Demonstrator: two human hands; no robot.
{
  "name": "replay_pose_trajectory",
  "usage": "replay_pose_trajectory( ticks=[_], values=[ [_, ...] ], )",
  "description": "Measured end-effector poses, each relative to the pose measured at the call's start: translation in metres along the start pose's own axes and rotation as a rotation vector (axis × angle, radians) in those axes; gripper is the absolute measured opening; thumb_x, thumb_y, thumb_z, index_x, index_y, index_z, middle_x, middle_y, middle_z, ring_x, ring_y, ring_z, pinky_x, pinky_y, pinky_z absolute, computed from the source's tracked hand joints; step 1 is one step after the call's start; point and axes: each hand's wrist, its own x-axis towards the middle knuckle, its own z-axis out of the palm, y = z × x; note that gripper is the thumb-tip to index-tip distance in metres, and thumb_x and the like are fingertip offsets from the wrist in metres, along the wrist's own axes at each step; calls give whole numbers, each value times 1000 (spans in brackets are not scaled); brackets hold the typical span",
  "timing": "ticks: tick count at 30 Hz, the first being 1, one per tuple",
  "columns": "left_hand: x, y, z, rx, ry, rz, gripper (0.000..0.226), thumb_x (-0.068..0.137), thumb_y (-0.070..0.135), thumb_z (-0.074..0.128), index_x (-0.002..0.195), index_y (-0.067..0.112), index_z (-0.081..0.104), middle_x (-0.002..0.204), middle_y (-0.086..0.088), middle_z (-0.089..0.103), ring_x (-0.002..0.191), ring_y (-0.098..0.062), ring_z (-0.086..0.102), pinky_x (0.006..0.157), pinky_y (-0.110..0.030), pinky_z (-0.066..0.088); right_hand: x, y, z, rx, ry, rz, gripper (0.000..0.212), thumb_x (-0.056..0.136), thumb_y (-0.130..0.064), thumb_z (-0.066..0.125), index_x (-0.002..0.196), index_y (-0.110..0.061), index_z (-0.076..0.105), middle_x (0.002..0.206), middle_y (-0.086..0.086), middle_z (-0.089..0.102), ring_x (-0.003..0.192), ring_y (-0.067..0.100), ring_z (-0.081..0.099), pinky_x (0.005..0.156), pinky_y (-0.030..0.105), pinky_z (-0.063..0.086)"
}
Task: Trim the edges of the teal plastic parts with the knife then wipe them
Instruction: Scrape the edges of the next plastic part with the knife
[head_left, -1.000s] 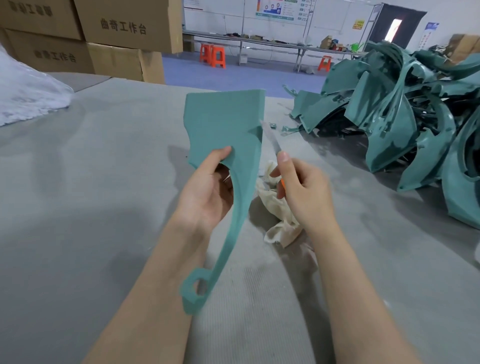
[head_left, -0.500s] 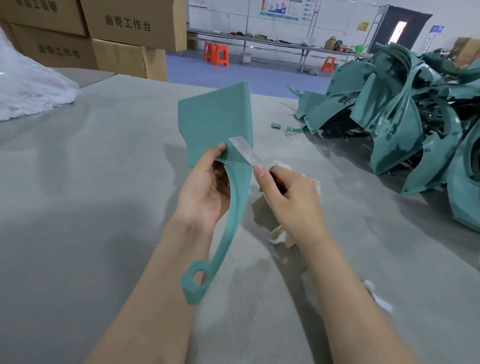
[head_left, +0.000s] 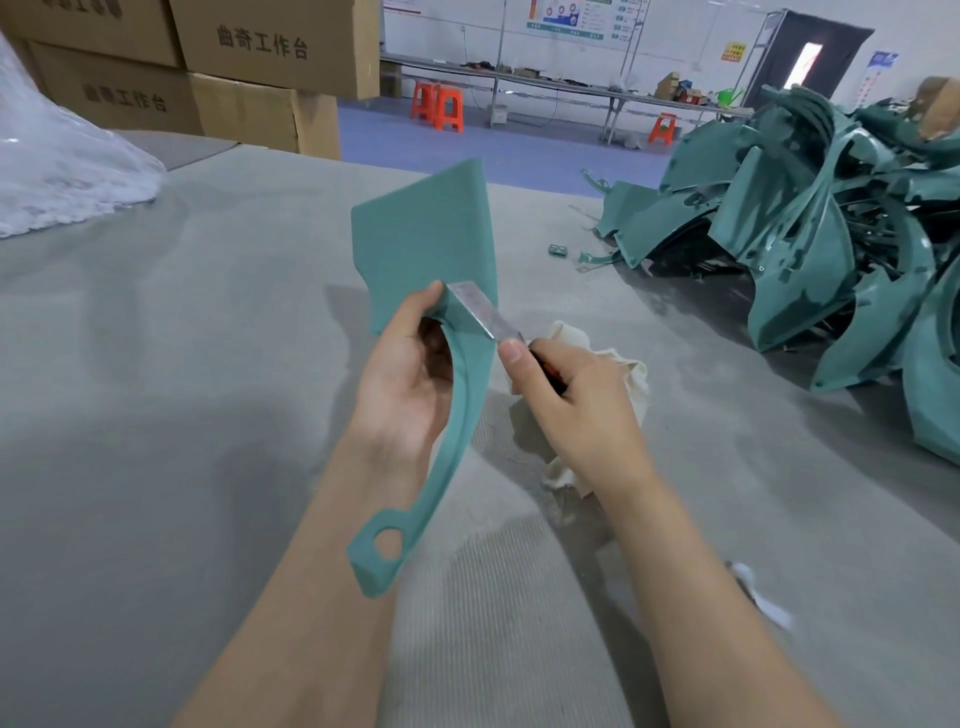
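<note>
The brown boxes (head_left: 270, 47) at the back had big dark writing on them that said 曲奇工作台. A poster hung on the far wall, but its words were too small to read.

The teal part (head_left: 426, 244) was held up in the air over the gray bench (head_left: 156, 364). It was wide and flat at the top. Lower down it got thin and bent like a long arm. At the very bottom it had a ring with a round hole in it. Its skin looked dull, not shiny.

The left hand (head_left: 410, 384) gripped the part in the middle, with the thumb on the front. The right hand (head_left: 571, 405) held the knife (head_left: 480, 312), fingers curled round the handle and the thumb near the blade. The flat silver blade lay against the part, just beside the left thumb.

A cream cloth (head_left: 623, 369) lay crumpled on the bench behind the right hand. A big pile of teal parts (head_left: 805, 249) sat on the bench to the right, well apart from the hands.
</note>
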Motion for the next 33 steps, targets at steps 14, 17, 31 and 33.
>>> replay_pose_trajectory(
  ticks=[14, 17, 31, 33],
  values=[
    [5, 6, -13, -141, 4, 0, 16, 95, 30, 51, 93, 14, 56, 83, 1, 56, 66, -12, 59, 70, -18, 51, -4, -11, 5, 20, -100, -15, 64, 91, -60, 44, 66, -2, 53, 56, 13, 44, 51, 24, 45, 52, 38, 37],
    [4, 7, -18, -189, -40, -32, 25, 94, 34, 49, 112, 16, 50, 117, -3, 49, 106, -20, 48, 107, -30, 33, -5, -15, 7, 43, -152, -32, 63, 87, -60, 41, 65, -2, 53, 53, 11, 41, 49, 17, 39, 52, 36, 35],
    [-1, 10, -26, -186, -124, 81, 29, 98, 32, 41, 87, 13, 60, 78, 0, 65, 65, -15, 64, 59, -21, 54, -8, -21, 12, 28, -228, -51, 57, 88, -57, 41, 63, -6, 51, 49, -5, 34, 49, 9, 36, 53, 33, 33],
    [-2, 10, -25, -212, -157, 84, 33, 99, 32, 39, 84, 12, 61, 72, -1, 68, 61, -15, 67, 56, -22, 54, -8, -22, 12, 32, -235, -51, 57, 89, -56, 41, 63, -6, 51, 48, -6, 34, 49, 9, 36, 54, 34, 33]
  ],
)
